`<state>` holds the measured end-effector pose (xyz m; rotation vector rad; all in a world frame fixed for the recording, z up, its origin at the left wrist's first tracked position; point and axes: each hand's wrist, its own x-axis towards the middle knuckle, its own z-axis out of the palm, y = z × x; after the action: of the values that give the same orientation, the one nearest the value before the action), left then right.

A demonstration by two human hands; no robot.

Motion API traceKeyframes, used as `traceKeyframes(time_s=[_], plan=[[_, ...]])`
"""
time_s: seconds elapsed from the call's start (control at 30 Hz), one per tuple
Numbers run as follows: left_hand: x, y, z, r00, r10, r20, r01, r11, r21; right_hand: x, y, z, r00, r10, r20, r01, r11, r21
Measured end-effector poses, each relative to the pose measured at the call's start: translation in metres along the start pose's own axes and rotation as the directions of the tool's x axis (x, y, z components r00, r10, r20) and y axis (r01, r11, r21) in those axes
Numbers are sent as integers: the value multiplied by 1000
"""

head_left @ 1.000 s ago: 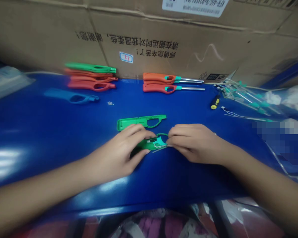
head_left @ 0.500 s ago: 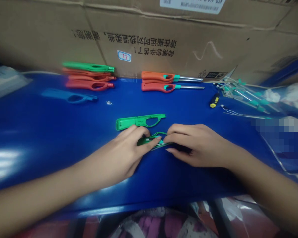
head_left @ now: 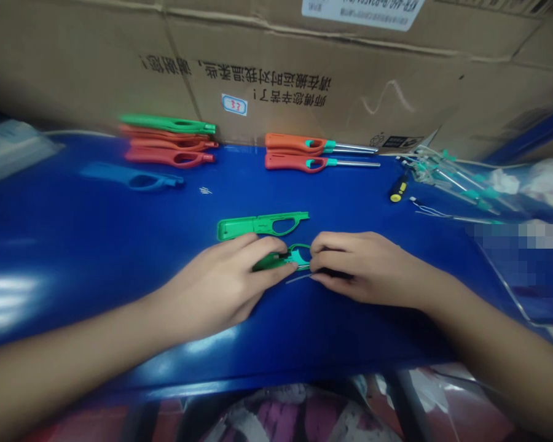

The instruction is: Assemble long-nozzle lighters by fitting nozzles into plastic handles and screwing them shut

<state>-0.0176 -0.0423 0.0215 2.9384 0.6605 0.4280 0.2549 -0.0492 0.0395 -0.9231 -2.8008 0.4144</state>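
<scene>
Both hands are closed on one green lighter half-shell with a teal trigger piece seated in it. My left hand pinches the shell's left and middle, its thumb pressed by the trigger piece. My right hand grips the right end, its fingers hiding that end of the shell. A thin metal rod shows just below the shell by my right fingertips; whether it is held I cannot tell. Just behind my left hand, a second green half-shell lies with its inside facing up.
Coloured lighter shells lie back left, with a blue shell in front. Small pins sit nearby. Orange and red lighters lie along the cardboard box. A screwdriver and teal-and-metal lighter inserts are at right.
My left fingers and thumb have shifted slightly at the trigger piece, which shows more fully now. The thin rod stands out more apart from the shell. Both hands keep their hold.
</scene>
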Motion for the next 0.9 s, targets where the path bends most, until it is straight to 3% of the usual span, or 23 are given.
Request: traceKeyframes(time_s=[0.9], plan=[[2,-3,-1,996,34,-76,-32,999,24,-4,7,1,993,100,-59,-90,984,154]])
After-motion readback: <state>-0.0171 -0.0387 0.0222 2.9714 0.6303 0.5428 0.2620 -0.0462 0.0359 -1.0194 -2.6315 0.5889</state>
